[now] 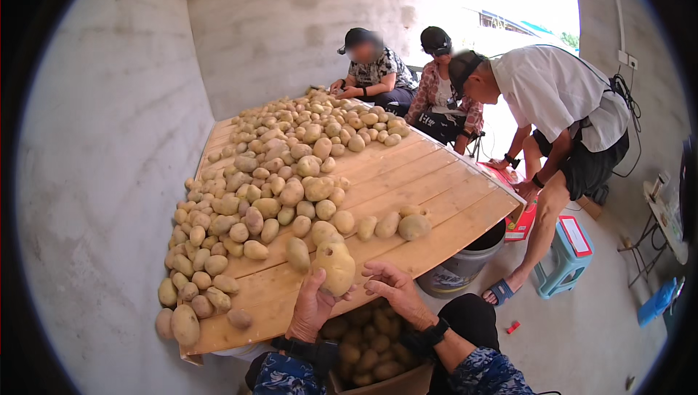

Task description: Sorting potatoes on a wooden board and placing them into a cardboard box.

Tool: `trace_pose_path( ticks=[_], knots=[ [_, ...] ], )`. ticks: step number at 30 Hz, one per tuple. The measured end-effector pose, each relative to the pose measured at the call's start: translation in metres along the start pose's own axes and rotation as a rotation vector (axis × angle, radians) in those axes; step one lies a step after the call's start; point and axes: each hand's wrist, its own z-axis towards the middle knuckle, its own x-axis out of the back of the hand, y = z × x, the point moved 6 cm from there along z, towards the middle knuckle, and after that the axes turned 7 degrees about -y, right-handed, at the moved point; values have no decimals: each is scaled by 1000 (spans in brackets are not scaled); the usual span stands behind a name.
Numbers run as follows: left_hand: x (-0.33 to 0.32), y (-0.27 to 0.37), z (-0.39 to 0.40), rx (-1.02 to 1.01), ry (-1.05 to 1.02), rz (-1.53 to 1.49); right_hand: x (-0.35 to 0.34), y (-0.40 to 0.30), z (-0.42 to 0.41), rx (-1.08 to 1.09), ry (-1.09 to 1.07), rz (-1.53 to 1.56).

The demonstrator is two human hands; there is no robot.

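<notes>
A large pale potato with a dark hole near its top rests in my left hand, whose thumb and fingers close around it. My right hand is just to the right of it, holding nothing, with its fingers bent and apart. Both hands are at the near edge of a wooden plank table. A broad heap of potatoes covers its left and far parts, and a short row of potatoes lies apart on the planks. Below my hands, a cardboard box holds many potatoes.
A dark bucket stands under the table's right edge. Beyond it, a person bends over a red box; two other people sit at the far side. A blue plastic stool stands right. Walls enclose the left.
</notes>
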Motion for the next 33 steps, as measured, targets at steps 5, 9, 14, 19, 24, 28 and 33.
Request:
trace_pose_path(
  ticks=[5, 9, 14, 19, 24, 28, 33],
  knots=[
    [40, 24, -19, -38, 250, -112, 17, 3, -5, -64, 123, -71],
    [56, 41, -31, -87, 415, -64, 20, 1, -6, -74, 44, -87],
    [79, 59, -56, -26, 876, 183, 26, 0, -12, -118, 9, -131],
    [86, 77, -46, 57, 925, 383, 26, 4, -16, -193, -52, -211],
    [84, 82, -23, 3, 960, 517, 25, 7, -21, -206, -63, -277],
    [92, 65, -14, 129, 877, 495, 29, 12, -26, -248, -90, -448],
    [109, 58, -9, 224, 812, 587, 28, 13, -29, -230, -163, -567]
  ],
)
